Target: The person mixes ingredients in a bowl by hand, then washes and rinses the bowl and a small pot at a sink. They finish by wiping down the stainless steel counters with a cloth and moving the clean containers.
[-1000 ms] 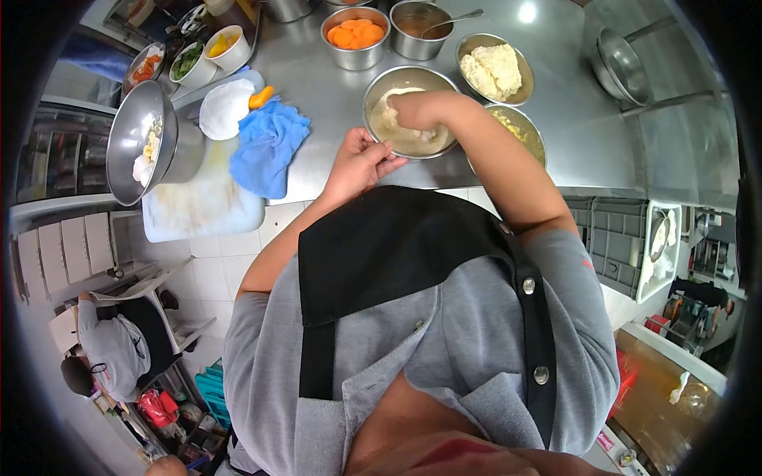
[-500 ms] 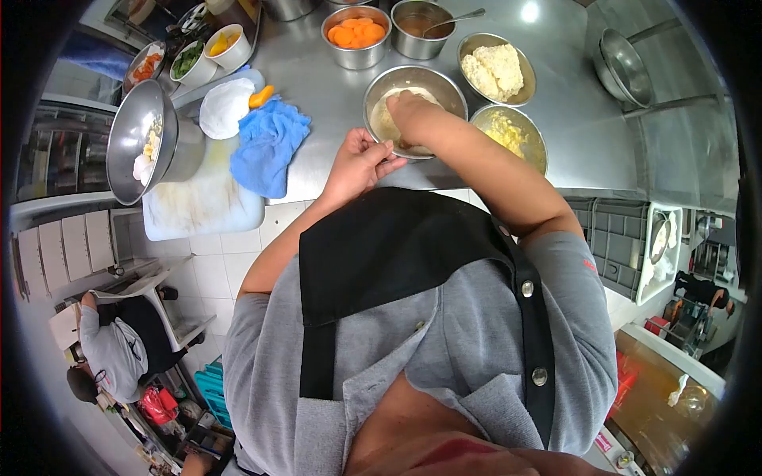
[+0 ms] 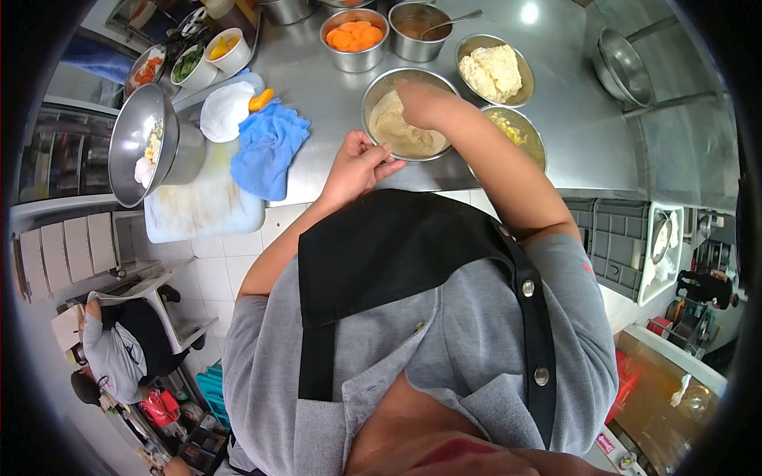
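A round metal bowl [image 3: 432, 75] stands on the steel counter in front of me, with tan powder [image 3: 397, 131] inside. My left hand [image 3: 357, 165] grips the bowl's near-left rim, thumb on top and fingers curled beneath. My right hand [image 3: 425, 103] reaches into the far side of the bowl; its fingers are hidden, so whether they hold anything cannot be seen. Just right of it sits a metal bowl of chopped yellow pieces [image 3: 508, 127], partly covered by my right forearm. Behind that is a bowl heaped with a pale, crumbly mass [image 3: 492, 71].
A blue cloth [image 3: 271, 147] lies left of the bowl, over a white cutting board [image 3: 210, 210]. A tilted steel bowl [image 3: 127, 119] is at far left. Orange slices [image 3: 353, 36] fill a container at the back, beside a pot with a spoon [image 3: 417, 36]. A co-worker [image 3: 119, 349] bends at lower left.
My right hand has shifted toward the bowl's far side, uncovering more of the powder. My left hand stays on the rim.
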The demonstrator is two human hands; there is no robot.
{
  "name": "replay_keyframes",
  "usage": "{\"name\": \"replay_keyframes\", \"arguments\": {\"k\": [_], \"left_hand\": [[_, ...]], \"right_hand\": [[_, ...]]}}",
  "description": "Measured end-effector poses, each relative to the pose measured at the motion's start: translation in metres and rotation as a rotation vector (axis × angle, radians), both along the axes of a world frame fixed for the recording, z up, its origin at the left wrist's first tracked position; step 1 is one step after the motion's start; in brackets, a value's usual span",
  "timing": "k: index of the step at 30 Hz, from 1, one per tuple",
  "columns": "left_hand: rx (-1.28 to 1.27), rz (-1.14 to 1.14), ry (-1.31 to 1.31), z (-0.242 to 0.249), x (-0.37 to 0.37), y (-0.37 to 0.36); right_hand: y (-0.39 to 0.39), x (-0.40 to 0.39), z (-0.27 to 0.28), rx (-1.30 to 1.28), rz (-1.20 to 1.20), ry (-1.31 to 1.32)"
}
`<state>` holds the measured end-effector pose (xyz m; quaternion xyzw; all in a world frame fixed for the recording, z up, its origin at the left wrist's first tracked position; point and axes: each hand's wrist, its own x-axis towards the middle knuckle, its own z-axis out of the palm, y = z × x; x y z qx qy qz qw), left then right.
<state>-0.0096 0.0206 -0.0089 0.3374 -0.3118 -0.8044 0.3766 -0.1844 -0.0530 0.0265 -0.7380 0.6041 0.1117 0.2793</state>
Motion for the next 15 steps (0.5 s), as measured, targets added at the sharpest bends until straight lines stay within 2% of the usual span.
{"name": "replay_keyframes", "arguments": {"k": [2,5,9,10,13,14,15], "left_hand": [[0.013,0.003,0.005,-0.001,0.001,0.002],[0.017,0.008,0.004,0.002,-0.001,0.002],[0.016,0.033,-0.015,0.004,-0.001,0.005],[0.009,0.035,-0.007,0.004,-0.002,0.004],[-0.001,0.03,0.027,0.0,-0.002,0.003],[-0.01,0.027,0.027,0.0,-0.003,0.0],[-0.009,0.023,0.022,-0.001,-0.002,0.001]], "right_hand": [[0.011,0.009,0.022,0.007,0.047,-0.064],[0.017,0.006,-0.026,-0.018,0.176,-0.003],[-0.002,0.008,0.017,0.327,0.136,-0.007],[0.0,0.01,0.024,0.288,0.096,-0.013],[0.017,0.01,-0.009,0.094,0.234,0.03],[0.014,0.007,-0.008,0.106,0.304,0.06],[0.012,0.009,0.0,0.177,0.264,0.055]]}}
